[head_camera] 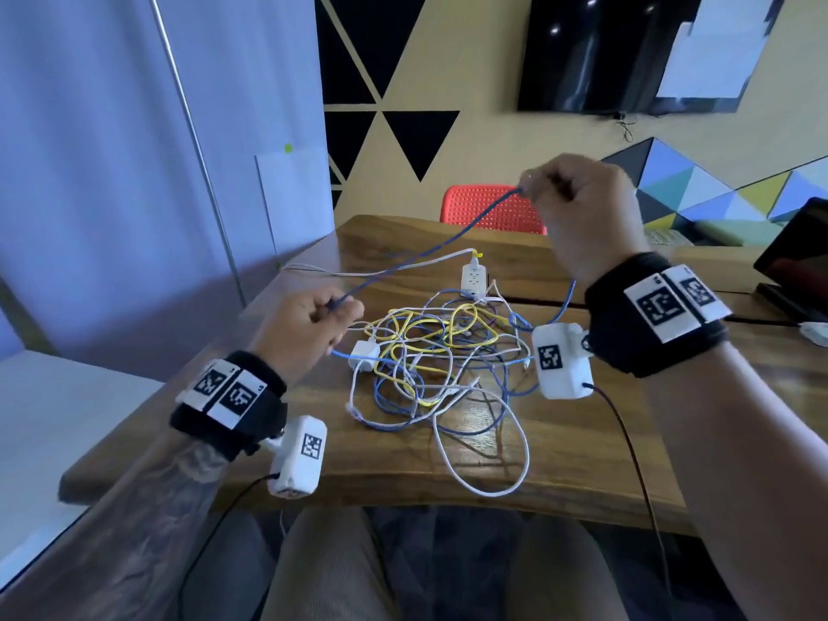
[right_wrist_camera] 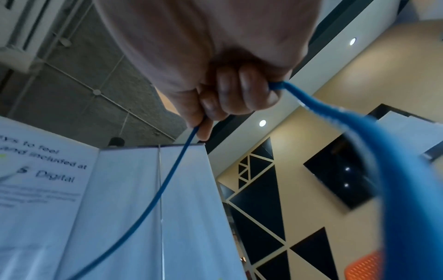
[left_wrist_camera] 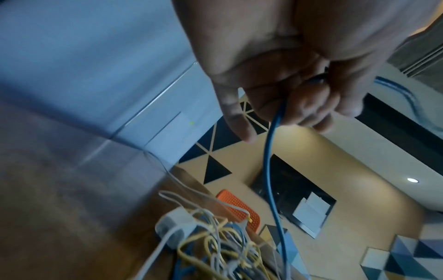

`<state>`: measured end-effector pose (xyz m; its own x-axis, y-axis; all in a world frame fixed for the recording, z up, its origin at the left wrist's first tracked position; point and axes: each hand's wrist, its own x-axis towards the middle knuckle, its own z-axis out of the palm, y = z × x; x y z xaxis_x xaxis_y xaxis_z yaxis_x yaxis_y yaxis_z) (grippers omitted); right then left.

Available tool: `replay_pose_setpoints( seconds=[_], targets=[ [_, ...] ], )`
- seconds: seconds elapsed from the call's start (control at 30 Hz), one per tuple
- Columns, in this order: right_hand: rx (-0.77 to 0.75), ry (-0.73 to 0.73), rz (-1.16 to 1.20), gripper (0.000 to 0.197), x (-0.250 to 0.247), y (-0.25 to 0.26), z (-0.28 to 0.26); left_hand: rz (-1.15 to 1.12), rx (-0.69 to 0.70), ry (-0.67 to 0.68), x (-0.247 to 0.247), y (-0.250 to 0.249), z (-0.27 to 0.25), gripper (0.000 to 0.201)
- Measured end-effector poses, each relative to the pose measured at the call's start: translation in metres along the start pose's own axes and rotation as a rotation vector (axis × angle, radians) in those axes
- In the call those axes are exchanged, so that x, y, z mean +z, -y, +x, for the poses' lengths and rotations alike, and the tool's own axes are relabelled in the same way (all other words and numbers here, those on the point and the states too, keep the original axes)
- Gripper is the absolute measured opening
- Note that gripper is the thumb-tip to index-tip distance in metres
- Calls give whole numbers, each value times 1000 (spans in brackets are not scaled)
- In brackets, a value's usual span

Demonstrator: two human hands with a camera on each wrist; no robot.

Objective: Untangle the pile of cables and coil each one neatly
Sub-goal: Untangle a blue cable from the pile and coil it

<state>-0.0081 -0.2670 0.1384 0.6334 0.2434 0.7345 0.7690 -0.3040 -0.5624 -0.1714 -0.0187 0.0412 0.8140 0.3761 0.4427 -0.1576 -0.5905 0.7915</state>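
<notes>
A tangle of yellow, blue and white cables (head_camera: 439, 356) lies in the middle of the wooden table (head_camera: 560, 463). One blue cable (head_camera: 430, 248) is stretched in the air between both hands. My left hand (head_camera: 313, 324) grips it low at the table's left side, fingers curled round the blue cable (left_wrist_camera: 271, 151). My right hand (head_camera: 578, 203) is raised high above the far side and pinches the blue cable (right_wrist_camera: 167, 180); the rest of it loops back past the wrist toward the pile. A white adapter (head_camera: 364, 355) sits at the pile's left edge.
A white power strip (head_camera: 474, 276) with a plugged white lead lies behind the pile. A red chair (head_camera: 488, 209) stands beyond the table. A dark tablet on a stand (head_camera: 797, 262) is at the right edge. A white panel wall runs along the left.
</notes>
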Motion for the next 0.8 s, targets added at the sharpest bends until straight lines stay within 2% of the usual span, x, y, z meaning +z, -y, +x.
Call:
replay_pose_setpoints(
  seconds=[0.1,0.13,0.2,0.27,0.3,0.37,0.4,0.47,0.57,0.67,0.73,0.8],
  targets=[
    [-6,102,-213,20,16,-12,-10,-237,-67,23,18,-10,-4,25],
    [-55,120,-253,19,22,-11,-17,-332,-66,30,22,-15,-1,25],
    [-191,110,-263,30,30,-2,-30,-456,-56,67,29,-27,8,24],
    [-356,119,-206,40,36,13,-39,-463,-29,87,38,-39,16,22],
    [-383,197,-156,42,39,23,-43,-441,-5,91,42,-44,18,20],
    [-279,405,-68,41,43,34,-48,-399,34,87,50,-52,22,16],
    [-230,464,-56,36,43,35,-47,-383,52,80,51,-54,23,14],
    [-253,406,-100,19,37,33,-43,-344,114,61,51,-52,22,13],
    [-248,184,-116,21,16,34,-31,-277,123,122,51,-30,13,11],
    [-208,-37,-116,27,-11,36,-11,-336,21,219,57,0,-10,23],
    [-184,-123,-160,30,-26,32,-1,-331,-22,249,59,14,-27,35],
    [-152,-165,-175,31,-36,23,4,-344,-74,223,57,23,-40,53]
  ],
)
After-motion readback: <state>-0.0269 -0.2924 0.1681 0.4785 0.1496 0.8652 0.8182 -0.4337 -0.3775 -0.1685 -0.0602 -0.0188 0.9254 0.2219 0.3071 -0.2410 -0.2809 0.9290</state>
